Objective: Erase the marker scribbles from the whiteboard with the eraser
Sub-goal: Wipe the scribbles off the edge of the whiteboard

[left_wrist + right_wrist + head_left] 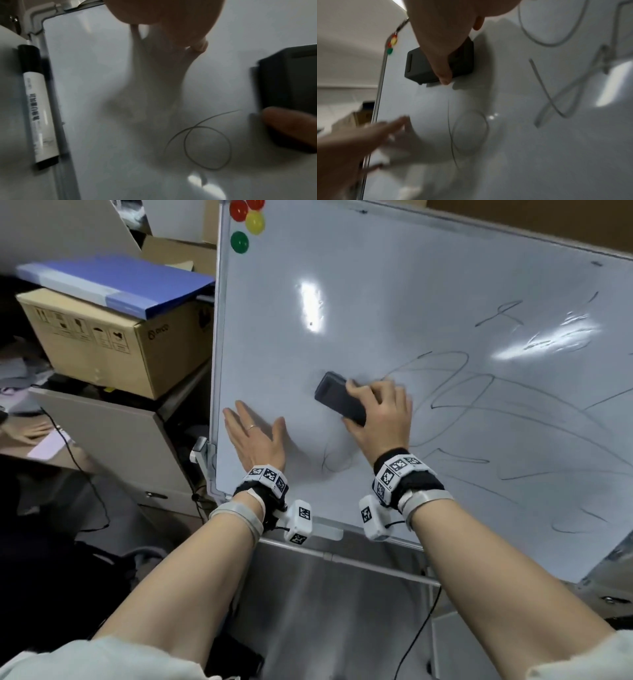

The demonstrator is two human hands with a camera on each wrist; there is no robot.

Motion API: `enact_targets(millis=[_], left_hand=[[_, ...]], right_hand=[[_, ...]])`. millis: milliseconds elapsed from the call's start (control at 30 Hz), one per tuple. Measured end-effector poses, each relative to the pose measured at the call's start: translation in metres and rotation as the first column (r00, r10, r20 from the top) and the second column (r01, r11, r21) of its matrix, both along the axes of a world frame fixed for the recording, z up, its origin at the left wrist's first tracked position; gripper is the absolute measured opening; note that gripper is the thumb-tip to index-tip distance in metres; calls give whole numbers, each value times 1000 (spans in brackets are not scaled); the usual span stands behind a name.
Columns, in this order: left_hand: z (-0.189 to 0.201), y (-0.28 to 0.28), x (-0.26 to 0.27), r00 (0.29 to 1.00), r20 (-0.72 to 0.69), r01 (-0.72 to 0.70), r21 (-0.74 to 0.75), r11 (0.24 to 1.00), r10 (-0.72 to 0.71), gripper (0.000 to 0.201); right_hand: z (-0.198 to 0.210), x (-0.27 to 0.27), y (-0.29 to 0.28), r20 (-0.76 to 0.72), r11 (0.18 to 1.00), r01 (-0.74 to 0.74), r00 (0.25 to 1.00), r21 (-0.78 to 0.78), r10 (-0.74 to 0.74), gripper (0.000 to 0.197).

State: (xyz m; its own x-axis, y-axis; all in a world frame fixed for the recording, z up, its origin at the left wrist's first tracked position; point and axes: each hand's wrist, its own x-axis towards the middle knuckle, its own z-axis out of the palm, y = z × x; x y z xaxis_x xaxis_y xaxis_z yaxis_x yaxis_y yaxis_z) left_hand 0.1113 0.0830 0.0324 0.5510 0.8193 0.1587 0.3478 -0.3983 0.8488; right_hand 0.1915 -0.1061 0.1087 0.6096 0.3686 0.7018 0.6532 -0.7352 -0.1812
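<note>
Glare patches on the whiteboard [411, 285]; dim, motion-blurred wrist views.

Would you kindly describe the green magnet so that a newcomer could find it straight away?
Start at the whiteboard and go to its top left corner, far above the left hand pressed flat on the board. A cluster of round magnets sits there by the frame. The green magnet is the lowest of them, set slightly apart beneath the red magnet and yellow magnet, and the only green one.

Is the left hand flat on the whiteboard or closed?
Flat: the left hand lies on the whiteboard with fingers straight and spread, holding nothing.
</note>
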Motion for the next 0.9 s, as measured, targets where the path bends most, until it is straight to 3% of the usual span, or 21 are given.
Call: enact_targets(millis=[133,233,433,566,666,766,900], left_hand=[[-16,2,-5,1000,-9,9,13,1000,-9,83],[-26,0,-9,1000,-9,7,63,998,-6,80],[-26,-5,-5,1000,-2,-8,80,997,8,81],[-16,-15,-1,999,-14,-50,79,996,51,76],[-14,-25,2,999,-3,-49,65,997,49,72],[-20,-31,3,999,20,-32,19,999,32,77],[-27,-30,4,997,65,-32,3,999,32,72]], right_hand=[[-68,-22,-3,-119,963,-204,975,-176,185,55],[-97,-35,-8,-199,932,-274,953,-238,229,57],[-90,-31,-20,-197,918,-280,953,-280,231,62],[-47,-15,-33,-104,992,-77,992,-102,66,52],[-19,-2,-35,-66,1000,22,998,14,-21,48],[-31,-1,-33,-78,999,-37,996,-14,36,50],[-89,-20,-30,-129,934,-260,964,-245,234,53]])
